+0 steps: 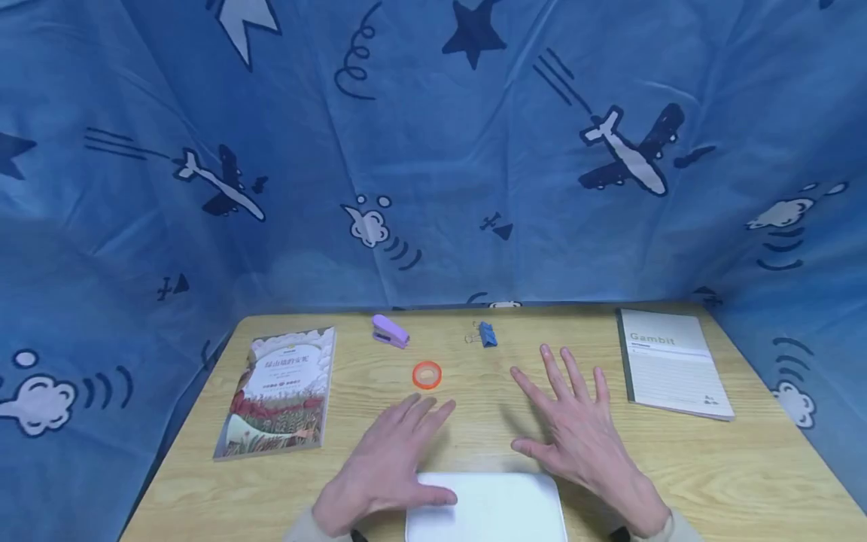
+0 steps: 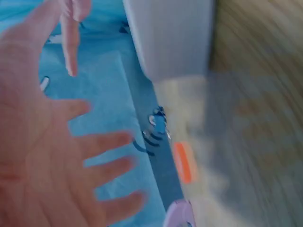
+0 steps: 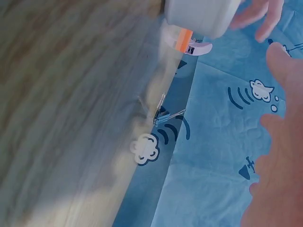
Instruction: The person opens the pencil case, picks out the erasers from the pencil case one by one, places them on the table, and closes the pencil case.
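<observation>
Flat hands (image 1: 389,470) (image 1: 582,440) flanking white tray (image 1: 501,512)

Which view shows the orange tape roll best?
The head view: the tape roll lies whole and sharp on the table, beyond the left hand. Both wrist views show only a blurred orange sliver, edge-on.
</observation>
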`<state>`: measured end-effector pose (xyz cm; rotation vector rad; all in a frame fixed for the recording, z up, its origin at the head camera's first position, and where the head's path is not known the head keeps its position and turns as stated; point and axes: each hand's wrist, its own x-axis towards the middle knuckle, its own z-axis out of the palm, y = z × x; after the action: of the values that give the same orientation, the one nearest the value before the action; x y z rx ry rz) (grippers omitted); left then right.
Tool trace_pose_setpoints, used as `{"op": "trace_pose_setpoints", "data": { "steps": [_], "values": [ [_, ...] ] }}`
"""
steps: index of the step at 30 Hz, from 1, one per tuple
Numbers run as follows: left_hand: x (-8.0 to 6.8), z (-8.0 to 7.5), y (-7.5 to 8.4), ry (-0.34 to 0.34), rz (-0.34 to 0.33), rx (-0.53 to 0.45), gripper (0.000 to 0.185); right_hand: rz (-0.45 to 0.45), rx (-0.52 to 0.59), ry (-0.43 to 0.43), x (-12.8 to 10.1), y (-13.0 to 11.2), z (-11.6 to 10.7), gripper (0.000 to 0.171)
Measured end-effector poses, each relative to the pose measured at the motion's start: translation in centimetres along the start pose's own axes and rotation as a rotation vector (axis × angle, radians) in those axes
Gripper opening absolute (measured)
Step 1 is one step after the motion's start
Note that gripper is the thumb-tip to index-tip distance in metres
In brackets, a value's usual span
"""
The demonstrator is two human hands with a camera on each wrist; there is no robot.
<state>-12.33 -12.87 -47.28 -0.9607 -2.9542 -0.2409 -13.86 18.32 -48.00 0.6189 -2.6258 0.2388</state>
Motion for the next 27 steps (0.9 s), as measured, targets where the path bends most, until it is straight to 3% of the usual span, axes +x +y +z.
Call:
{"op": "trace_pose_setpoints", "data": {
  "steps": [6,13,16,22,27],
  "values": [
    [-0.7,0.0,1.6,-0.17,0.129,-0.081,0.117,-0.003,-0.004,0.007,-0.1,0.1,0.1,0.1],
    [-1.1,0.5,2.8,-0.262,0.141,-0.112,0.102,0.001,0.014,-0.006,-0.1,0.0,0.1,0.099],
    [-1.0,0.7,2.9,-0.272,0.145,-0.122,0.1,0.0,0.012,-0.013,0.0,-0.1,0.0,0.099],
    [-0.4,0.9,1.9,-0.213,0.176,-0.135,0.091,-0.029,0.066,-0.037,0.1,-0.8,-0.9,0.095],
    [0.3,0.7,0.4,-0.232,0.077,-0.308,0.085,-0.189,0.201,-0.123,-0.1,-2.9,-2.2,0.062]
  ]
}}
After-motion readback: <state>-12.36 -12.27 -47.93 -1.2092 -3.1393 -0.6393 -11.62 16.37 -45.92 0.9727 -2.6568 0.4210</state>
